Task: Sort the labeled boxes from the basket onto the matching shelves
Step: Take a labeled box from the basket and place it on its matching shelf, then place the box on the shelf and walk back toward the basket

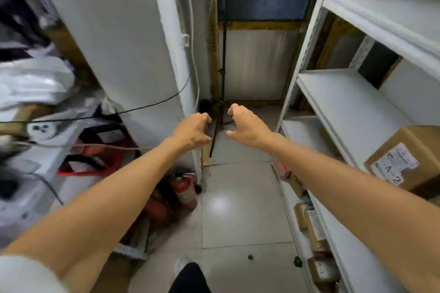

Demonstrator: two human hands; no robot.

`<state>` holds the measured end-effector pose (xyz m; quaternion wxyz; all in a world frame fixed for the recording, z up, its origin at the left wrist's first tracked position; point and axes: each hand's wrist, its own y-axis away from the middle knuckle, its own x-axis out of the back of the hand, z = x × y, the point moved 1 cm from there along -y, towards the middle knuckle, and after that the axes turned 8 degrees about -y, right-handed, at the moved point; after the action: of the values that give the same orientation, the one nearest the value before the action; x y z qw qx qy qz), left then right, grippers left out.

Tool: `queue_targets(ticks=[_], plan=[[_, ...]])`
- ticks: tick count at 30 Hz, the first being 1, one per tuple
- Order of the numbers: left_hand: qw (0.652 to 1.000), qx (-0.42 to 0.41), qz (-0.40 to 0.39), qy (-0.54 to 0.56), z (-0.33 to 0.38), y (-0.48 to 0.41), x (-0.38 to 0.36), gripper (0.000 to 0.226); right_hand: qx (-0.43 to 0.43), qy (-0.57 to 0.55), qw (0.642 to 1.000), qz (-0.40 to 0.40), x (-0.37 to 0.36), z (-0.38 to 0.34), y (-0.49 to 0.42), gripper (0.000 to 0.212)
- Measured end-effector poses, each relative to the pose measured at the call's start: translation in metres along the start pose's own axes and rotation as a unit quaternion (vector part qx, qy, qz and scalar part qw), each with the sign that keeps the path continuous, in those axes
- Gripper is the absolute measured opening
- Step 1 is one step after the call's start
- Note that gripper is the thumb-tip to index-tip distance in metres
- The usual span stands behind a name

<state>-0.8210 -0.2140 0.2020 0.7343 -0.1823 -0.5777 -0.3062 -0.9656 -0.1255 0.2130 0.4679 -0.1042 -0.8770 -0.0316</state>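
Both my arms reach forward over the aisle floor. My left hand [193,130] and my right hand [246,126] hang side by side with curled, spread fingers, and neither holds anything. A white shelf unit [345,112] runs along the right. On its middle shelf sits a brown cardboard box [412,157] with a white label reading A-2. Several smaller labeled brown boxes [316,233] stand on a lower shelf near the floor. A red basket [95,154] with labeled packages lies at the left, low and blurred.
A white pillar [123,43] stands left of centre with a black cable across it. Red fire extinguishers [183,190] lean at its foot. White bags and clutter pile up at far left. A tripod stand [222,102] stands ahead on the grey tiled floor [240,207].
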Motion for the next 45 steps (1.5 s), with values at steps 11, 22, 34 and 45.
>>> queue_targets(ticks=[11,22,34,45], plan=[[0.967,0.252,0.043,0.020,-0.185,0.210,0.023,0.044,0.299,0.076,0.920,-0.243,-0.140,-0.205,-0.012,0.048],[0.868,0.489,0.086,0.017,-0.291,0.436,0.041,0.049,0.454,0.093,0.801,-0.379,-0.265,-0.400,0.062,0.052],[0.817,0.567,0.079,0.069,-0.383,0.563,0.037,0.048,0.486,0.094,0.765,-0.412,-0.369,-0.530,0.107,0.053],[0.770,0.612,0.088,0.158,-0.464,0.608,0.001,0.045,0.527,0.164,0.694,-0.461,-0.473,-0.605,0.099,0.059]])
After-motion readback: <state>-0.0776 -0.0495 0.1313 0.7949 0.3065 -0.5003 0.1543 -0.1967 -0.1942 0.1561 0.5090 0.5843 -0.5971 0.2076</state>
